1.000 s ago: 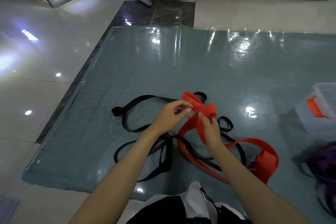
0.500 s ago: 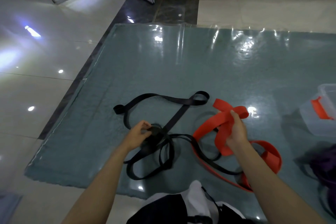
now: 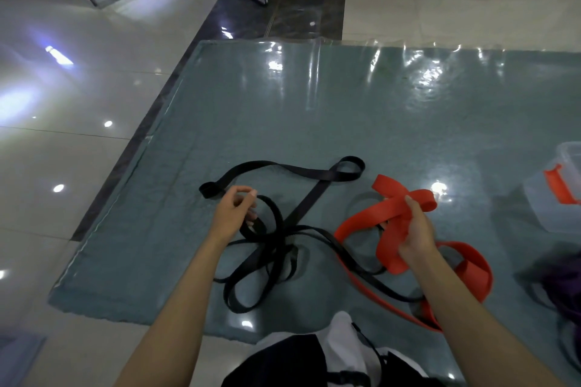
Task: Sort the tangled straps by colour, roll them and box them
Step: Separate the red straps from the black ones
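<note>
A black strap [image 3: 309, 201] lies in tangled loops on the teal mat [image 3: 314, 110], and one length of it runs right, across the red strap's lower loop. My left hand [image 3: 234, 214] has curled fingers that pinch a loop of the black strap at the tangle's left side. My right hand [image 3: 415, 229] grips a bunch of the wide red strap [image 3: 399, 203], lifted a little off the mat. The rest of the red strap trails down to a loop [image 3: 474, 273] by my right forearm.
A clear plastic box with an orange latch [image 3: 562, 188] stands at the mat's right edge. A dark purple strap pile [image 3: 566, 289] lies in front of it. Glossy tiled floor surrounds the mat; open doors stand far back.
My left hand has let go of the red strap and moved left onto the black tangle. My right hand has carried the red strap to the right, away from the black one.
</note>
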